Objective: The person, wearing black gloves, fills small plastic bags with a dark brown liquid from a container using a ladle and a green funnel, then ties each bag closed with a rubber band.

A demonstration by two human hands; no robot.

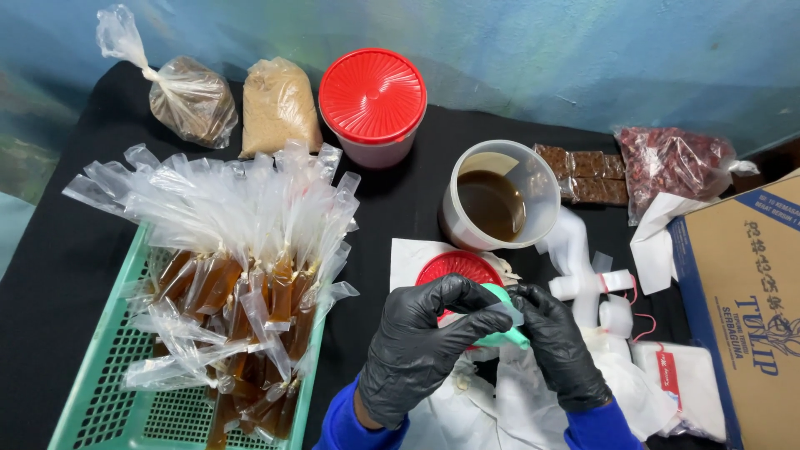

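Fingers (467, 310) of the left hand (425, 346), in a black glove, curl closed around the upper end of a small teal plastic funnel-like piece (504, 327), pressing on it from the left and from above. The right hand (560, 346), gloved in black too, closes its fingers (525, 302) on the same teal piece from the right, so both hands meet over it and hide most of it; only its rounded top and a pale green tip between the palms show. Whether a thin clear bag is pinched there as well cannot be told.

The teal piece sits low in the middle of the view, just in front of a round red plastic lid (454, 267) lying on a white sheet of paper (408, 254). Just beyond the lid stands an open translucent plastic jug of dark brown liquid (498, 200). White plastic bags and rolls with red ties (621, 333) lie to the right of the hands, beside a brown cardboard box with blue print (750, 308).

To the left, a green plastic mesh basket (100, 392) holds many long clear plastic sleeves filled with amber liquid (250, 283), their empty tops fanned out. Farther back on the black-covered counter (50, 275) are a tied bag of dark brown granules (193, 100), a bag of light brown sugar (279, 104), a red-lidded round tub (372, 100), wrapped brown blocks (587, 171) and a bag of dark red dried pieces (671, 162).
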